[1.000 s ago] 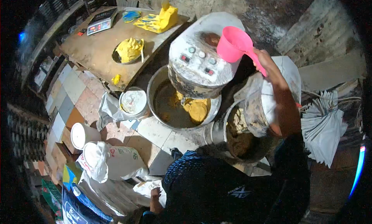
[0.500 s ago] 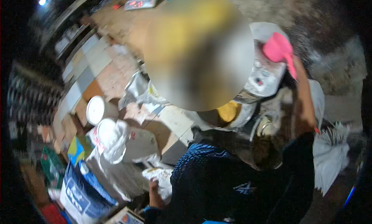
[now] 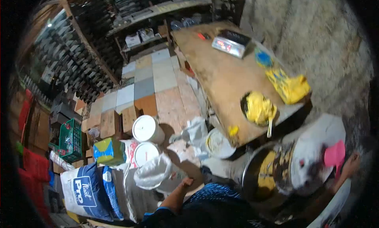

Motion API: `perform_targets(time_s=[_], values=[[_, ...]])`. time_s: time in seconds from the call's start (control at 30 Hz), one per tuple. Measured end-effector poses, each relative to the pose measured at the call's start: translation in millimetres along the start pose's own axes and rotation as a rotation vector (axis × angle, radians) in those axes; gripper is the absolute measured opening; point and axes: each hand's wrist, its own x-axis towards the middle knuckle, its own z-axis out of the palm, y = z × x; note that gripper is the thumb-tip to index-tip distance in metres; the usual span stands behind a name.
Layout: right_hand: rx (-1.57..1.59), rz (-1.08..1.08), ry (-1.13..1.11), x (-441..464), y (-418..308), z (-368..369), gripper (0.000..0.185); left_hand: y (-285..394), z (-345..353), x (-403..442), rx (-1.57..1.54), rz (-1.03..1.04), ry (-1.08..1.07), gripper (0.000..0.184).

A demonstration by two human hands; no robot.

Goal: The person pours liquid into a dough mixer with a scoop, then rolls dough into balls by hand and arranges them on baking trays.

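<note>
My right hand (image 3: 350, 165) is at the handle of a pink dipper (image 3: 334, 153), over the floury white top of a mixer (image 3: 312, 149); its fingers are blurred but look closed on the handle. Beneath the mixer head, a metal bowl (image 3: 248, 176) holds yellow-orange dough (image 3: 266, 176). My left hand (image 3: 187, 182) is low in front of my body, fingers curled, beside a white sack (image 3: 175, 176). Whether anything is inside those fingers cannot be made out.
On the wooden table (image 3: 221, 82) are a digital scale (image 3: 229, 44), a bowl of yellow paste (image 3: 258, 107) and a yellow bag (image 3: 292, 88). White buckets (image 3: 148, 129), a lidded tub (image 3: 219, 143), a blue-white sack (image 3: 85, 192) and a green crate (image 3: 71, 139) stand on the floor.
The view has swung left, bringing more floor and shelving into sight and shifting the mixer right. My left hand has risen beside the sack. The dipper remains over the mixer top.
</note>
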Motion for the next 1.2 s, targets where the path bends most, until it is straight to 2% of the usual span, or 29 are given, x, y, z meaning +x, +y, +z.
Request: perform_targets(time_s=[0.03, 0.1, 0.13, 0.2, 0.23, 0.27, 0.3, 0.33, 0.4, 0.47, 0.5, 0.57, 0.6, 0.63, 0.67, 0.7, 0.73, 0.77, 0.8, 0.83, 0.87, 0.9, 0.93, 0.97, 1.0, 1.03, 1.07, 1.13, 1.2], values=[[0.028, -0.033, 0.124, -0.2, -56.3, -12.3, 0.032, 9.9, -27.4, 14.1, -0.171, -0.175, -0.069, 0.028], [0.313, 0.079, 0.258, -10.2, -156.9, 2.1, 0.028, 39.3, -91.1, 33.4, -0.399, -0.446, -0.111, 0.032], [0.395, -0.005, 0.290, -12.6, -199.4, 19.2, 0.024, 62.8, -134.1, 30.7, -0.473, -0.543, -0.087, 0.036], [0.616, -0.035, 0.289, -25.0, -293.9, 56.0, 0.017, -11.5, -102.5, 51.9, -0.118, -0.368, 0.055, 0.052], [0.756, 0.017, 0.253, -31.1, -347.4, 75.9, 0.014, -9.1, -133.0, 40.7, -0.353, -0.412, 0.207, 0.051], [1.118, 0.048, 0.180, -32.2, -414.9, 82.4, 0.016, -17.3, -151.7, 32.0, -0.583, -0.450, 0.365, 0.050], [0.885, 0.046, 0.044, -37.9, -461.1, 91.3, 0.021, -27.2, -172.7, 25.9, -0.634, -0.611, 0.361, 0.043], [1.149, -0.028, 0.018, -37.7, -522.9, 99.5, 0.025, -37.4, -185.6, 13.3, -0.635, -0.632, 0.386, 0.043], [1.126, -0.113, -0.041, -42.3, -609.7, 116.3, 0.033, -60.9, -209.3, -9.5, -1.004, -0.555, 0.661, 0.034], [1.138, -0.228, -0.278, -50.9, -688.5, 112.0, 0.028, -99.8, -217.4, -29.2, -0.843, -0.736, 0.683, 0.032], [1.159, -0.223, -0.285, -53.8, -718.2, 115.9, 0.028, -108.3, -235.6, -39.1, -0.866, -0.851, 0.640, 0.036], [1.205, -0.193, -0.435, -64.7, -767.6, 119.2, 0.027, -132.5, -243.7, -57.3, -0.900, -1.010, 0.538, 0.042], [1.215, -0.178, -0.433, -73.5, -791.0, 135.4, 0.027, -152.4, -246.8, -63.2, -0.899, -1.038, 0.498, 0.045], [1.232, -0.157, -0.514, -88.4, -807.0, 167.5, 0.029, -166.0, -250.8, -65.7, -1.074, -1.094, 0.461, 0.041], [1.236, -0.145, -0.604, -104.2, -817.3, 195.6, 0.031, -171.1, -249.7, -70.0, -1.082, -1.098, 0.447, 0.041], [1.329, -0.023, -0.724, -113.1, -834.7, 216.7, 0.029, -178.0, -256.0, -69.0, -1.235, -1.145, 0.586, 0.038], [1.326, -0.021, -0.717, -113.5, -857.1, 225.5, 0.029, -189.3, -269.1, -67.3, -1.381, -1.186, 0.731, 0.035], [1.339, 0.036, -0.763, -114.8, -875.6, 232.6, 0.026, -211.7, -264.2, -68.5, -1.165, -1.110, 0.676, 0.031], [1.348, 0.096, -0.815, -115.4, -890.4, 236.0, 0.022, -226.8, -271.5, -63.1, -1.162, -1.114, 0.663, 0.031], [1.338, 0.093, -0.865, -114.5, -903.2, 236.6, 0.008, -236.8, -278.5, -56.8, -1.279, -1.125, 0.756, 0.026], [1.319, 0.107, -0.878, -113.5, -917.1, 235.8, 0.008, -246.5, -284.2, -51.3, -1.395, -1.135, 0.844, 0.021], [1.277, 0.017, -0.935, -110.3, -931.2, 232.9, 0.006, -255.7, -292.0, -45.8, -1.436, -0.983, 0.929, 0.020], [1.228, -0.072, -0.992, -106.5, -940.2, 233.4, 0.004, -266.4, -309.5, -29.4, -1.415, -1.000, 0.960, 0.016], [1.226, -0.121, -1.002, -108.4, -948.5, 244.8, 0.003, -265.9, -346.5, -17.9, -1.322, -0.982, 0.874, 0.019], [1.222, -0.160, -1.012, -111.2, -955.8, 257.7, 0.004, -295.3, -346.9, 1.2, -1.401, -0.885, 0.850, 0.025], [1.180, -0.126, -1.111, -105.3, -964.9, 262.2, 0.005, -317.8, -351.3, 29.4, -1.350, -0.913, 0.936, 0.028], [1.134, -0.064, -1.204, -99.0, -975.6, 266.6, 0.007, -328.0, -374.2, 49.8, -1.310, -0.977, 0.865, 0.027], [1.064, -0.107, -1.089, -88.7, -999.0, 268.7, 0.007, -326.2, -443.4, 84.7, -1.514, -0.868, 0.762, 0.031], [1.162, 0.018, -1.067, -102.6, -1025.1, 313.6, 0.005, -340.7, -498.1, 118.5, -1.549, -0.748, 0.714, 0.031]])
